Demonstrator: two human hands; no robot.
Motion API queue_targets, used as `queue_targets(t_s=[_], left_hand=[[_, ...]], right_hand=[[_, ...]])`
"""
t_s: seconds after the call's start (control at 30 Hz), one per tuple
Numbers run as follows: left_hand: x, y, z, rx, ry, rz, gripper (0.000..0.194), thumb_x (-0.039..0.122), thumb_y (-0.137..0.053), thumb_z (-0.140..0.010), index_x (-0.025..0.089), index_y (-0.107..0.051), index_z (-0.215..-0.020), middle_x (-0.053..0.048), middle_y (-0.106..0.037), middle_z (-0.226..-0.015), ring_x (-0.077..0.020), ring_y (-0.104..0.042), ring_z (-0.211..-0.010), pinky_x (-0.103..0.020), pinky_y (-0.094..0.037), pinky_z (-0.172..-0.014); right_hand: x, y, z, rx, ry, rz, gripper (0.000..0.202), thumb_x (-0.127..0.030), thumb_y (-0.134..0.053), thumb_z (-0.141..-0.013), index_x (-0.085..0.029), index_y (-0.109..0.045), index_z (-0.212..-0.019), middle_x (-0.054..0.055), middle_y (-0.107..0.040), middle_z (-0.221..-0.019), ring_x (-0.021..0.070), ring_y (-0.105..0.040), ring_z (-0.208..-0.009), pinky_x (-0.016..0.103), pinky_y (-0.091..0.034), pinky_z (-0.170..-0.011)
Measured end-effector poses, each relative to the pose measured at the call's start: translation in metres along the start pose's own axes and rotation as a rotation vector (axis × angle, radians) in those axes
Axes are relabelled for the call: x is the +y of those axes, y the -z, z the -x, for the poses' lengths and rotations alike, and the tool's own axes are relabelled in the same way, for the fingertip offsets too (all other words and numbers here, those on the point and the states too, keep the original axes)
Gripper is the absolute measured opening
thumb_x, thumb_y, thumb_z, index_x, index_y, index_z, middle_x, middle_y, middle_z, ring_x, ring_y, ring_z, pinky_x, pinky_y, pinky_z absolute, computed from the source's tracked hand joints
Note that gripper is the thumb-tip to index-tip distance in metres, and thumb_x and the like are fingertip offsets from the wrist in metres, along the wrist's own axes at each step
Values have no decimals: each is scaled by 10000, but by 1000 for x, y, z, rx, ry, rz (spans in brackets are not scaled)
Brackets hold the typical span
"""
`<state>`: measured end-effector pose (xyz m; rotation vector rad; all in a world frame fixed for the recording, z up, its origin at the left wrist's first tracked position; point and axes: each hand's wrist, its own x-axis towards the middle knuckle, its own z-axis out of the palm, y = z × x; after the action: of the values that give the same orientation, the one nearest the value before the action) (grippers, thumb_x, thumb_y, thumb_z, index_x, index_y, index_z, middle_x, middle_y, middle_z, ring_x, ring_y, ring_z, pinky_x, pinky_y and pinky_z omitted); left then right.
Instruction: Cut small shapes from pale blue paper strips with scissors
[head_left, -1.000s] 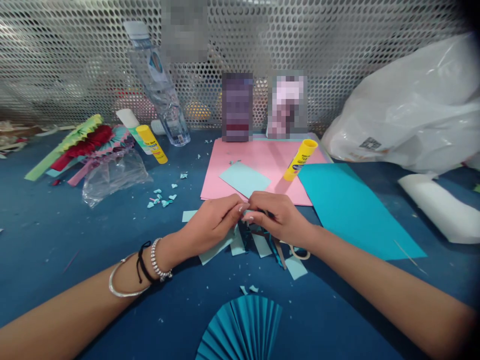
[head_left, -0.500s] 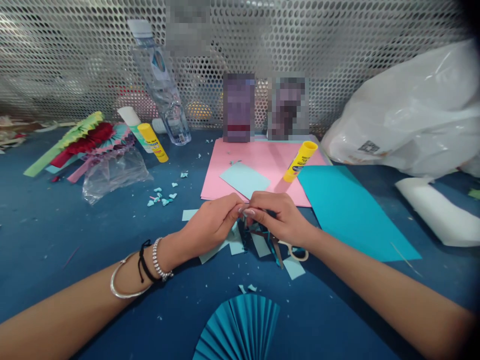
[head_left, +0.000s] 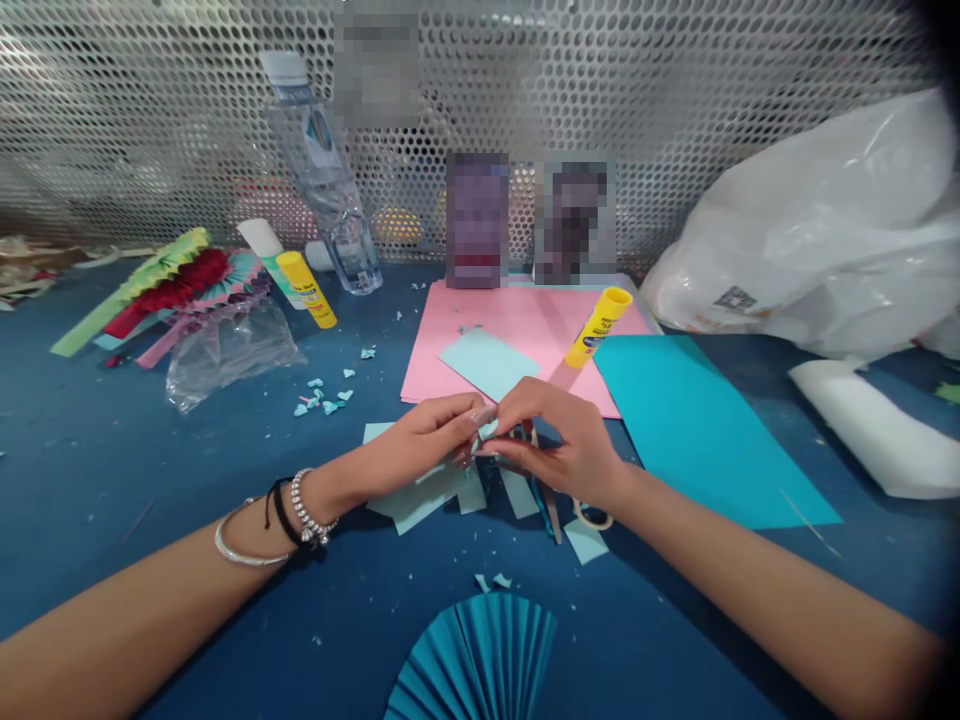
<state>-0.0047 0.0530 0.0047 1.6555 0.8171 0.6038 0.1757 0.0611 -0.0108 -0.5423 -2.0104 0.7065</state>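
Note:
Between the fingertips of both hands is a small light-blue piece of paper (head_left: 487, 430), partly hidden by the fingers. My left hand (head_left: 431, 435) pinches it from the left, and my right hand (head_left: 566, 435) has thumb and index finger on it from the right. Scissors (head_left: 553, 515) lie on the table beneath my right hand, one pale handle loop showing. Light-blue paper cuttings (head_left: 420, 497) are spread under the hands. Nearer to me rests a pleated teal paper fan (head_left: 480, 660).
Behind the hands, pink sheets (head_left: 427, 350) carry a light-blue card (head_left: 491, 362) and an upright yellow glue stick (head_left: 598, 328). A teal sheet (head_left: 705, 430) and a white plastic bag (head_left: 810, 230) lie right. At left are small paper scraps (head_left: 326, 400), a second glue stick (head_left: 307, 290) and a water bottle (head_left: 326, 170).
The fingers have shifted and parted slightly, so the light-blue piece now shows between them. My left hand has flattened and lowered a little; the things on the table stay put.

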Motion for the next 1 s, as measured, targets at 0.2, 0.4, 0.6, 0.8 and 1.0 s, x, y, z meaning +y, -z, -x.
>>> queue_targets(t_s=[0.2,0.4,0.6,0.8,1.0], left_hand=[[-2,4,-2,-14,46,72,301,299,-338,-907,150,-433,-663,48,-404,-568,-61,-336,-502,-208,-275,-493],[-5,1,-3,-4,73,218,320,355,-332,-902,152,-455,-687,38,-433,-574,-71,-418,-538,-217,-347,-549],[-7,0,-6,-4,46,427,200,328,-376,-886,166,-445,-792,-4,-524,-697,-103,-518,-650,-243,-422,-604],[-10,-1,-6,42,51,427,192,300,-386,-882,170,-420,-745,23,-461,-640,-86,-476,-586,-241,-410,-596],[-15,-3,-4,-5,51,306,259,310,-356,-886,165,-428,-685,24,-435,-609,-77,-417,-544,-223,-356,-540]], right_hand=[[0,0,-4,11,72,33,82,-109,-619,-742,-170,-575,-775,7,-589,-711,100,-506,-672,245,-420,-600],[-2,3,-4,59,153,185,100,-95,-623,-732,-190,-608,-759,8,-617,-744,120,-524,-705,274,-430,-631],[-1,4,0,217,115,316,141,-68,-617,-723,-201,-642,-760,12,-572,-772,124,-529,-742,276,-437,-648],[2,3,2,279,84,341,165,-77,-648,-698,-222,-652,-777,2,-546,-766,123,-519,-731,268,-425,-618],[3,4,1,239,97,375,121,-117,-651,-709,-219,-652,-774,7,-566,-756,129,-507,-713,286,-404,-621]])
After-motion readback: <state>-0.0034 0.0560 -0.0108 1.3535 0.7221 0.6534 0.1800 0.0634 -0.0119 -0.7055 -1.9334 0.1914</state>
